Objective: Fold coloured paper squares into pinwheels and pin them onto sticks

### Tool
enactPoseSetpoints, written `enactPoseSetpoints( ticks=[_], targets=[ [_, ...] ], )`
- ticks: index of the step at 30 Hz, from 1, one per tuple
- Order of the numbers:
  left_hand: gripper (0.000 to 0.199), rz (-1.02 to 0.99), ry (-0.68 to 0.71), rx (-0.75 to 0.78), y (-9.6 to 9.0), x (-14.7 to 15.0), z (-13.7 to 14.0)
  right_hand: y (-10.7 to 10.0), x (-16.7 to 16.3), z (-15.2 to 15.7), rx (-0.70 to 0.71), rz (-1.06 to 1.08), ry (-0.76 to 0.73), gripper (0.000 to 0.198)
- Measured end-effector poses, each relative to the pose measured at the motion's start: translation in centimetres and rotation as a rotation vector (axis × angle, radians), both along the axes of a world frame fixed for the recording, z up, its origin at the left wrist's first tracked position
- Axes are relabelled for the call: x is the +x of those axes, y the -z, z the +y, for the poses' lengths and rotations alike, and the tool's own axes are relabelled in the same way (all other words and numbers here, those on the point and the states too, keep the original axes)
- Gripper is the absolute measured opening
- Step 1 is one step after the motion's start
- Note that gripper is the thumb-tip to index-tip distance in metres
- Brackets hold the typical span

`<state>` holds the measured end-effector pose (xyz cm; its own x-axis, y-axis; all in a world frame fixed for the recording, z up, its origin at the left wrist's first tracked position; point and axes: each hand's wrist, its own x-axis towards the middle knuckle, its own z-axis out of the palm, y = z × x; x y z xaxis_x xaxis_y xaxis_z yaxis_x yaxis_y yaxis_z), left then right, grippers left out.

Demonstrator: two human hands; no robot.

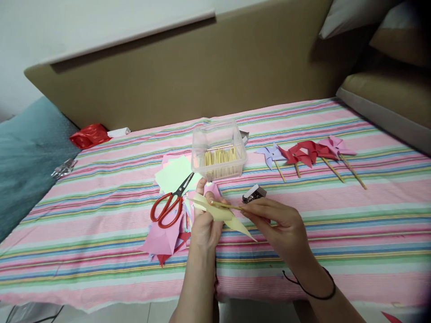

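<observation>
My left hand (207,224) is closed on a pale yellow paper pinwheel (224,214), whose pointed blades stick out to the right. Between the fingertips of my right hand (281,222) is a thin wooden stick (229,206), its far end lying against the pinwheel's paper. Whether stick and paper are joined cannot be seen. Just left of my left hand lie scissors (173,202) with red handles, resting on coloured paper sheets (171,175). Pink cut paper (161,237) is piled below them. A small box of dark pins (254,194) stands beyond my right hand.
A clear plastic box (218,168) of short sticks stands ahead. Several finished pinwheels (303,152) lie at the right. A red plastic bag (89,136) and a metallic bundle (63,168) sit at the left on the striped cloth (101,215). A tan backrest (188,76) rises behind.
</observation>
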<state>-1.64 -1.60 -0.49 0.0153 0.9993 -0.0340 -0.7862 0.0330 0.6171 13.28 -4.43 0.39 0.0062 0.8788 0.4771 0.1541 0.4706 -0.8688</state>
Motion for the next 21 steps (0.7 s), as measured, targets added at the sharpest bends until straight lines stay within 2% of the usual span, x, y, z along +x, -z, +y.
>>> enactPoseSetpoints(
  ticks=[9,15,21],
  targets=[
    [0.084,0.006,-0.007,-0.013,-0.36,0.18,0.05,0.04,0.15,0.11,0.046,-0.04,-0.005,0.03],
    [0.087,-0.005,-0.035,-0.019,-0.61,0.39,-0.03,-0.1,0.01,-0.04,0.024,-0.036,-0.044,0.03],
    [0.079,0.04,-0.045,-0.018,-0.7,0.45,-0.04,-0.11,-0.11,-0.03,-0.034,0.001,-0.059,0.024]
  ],
)
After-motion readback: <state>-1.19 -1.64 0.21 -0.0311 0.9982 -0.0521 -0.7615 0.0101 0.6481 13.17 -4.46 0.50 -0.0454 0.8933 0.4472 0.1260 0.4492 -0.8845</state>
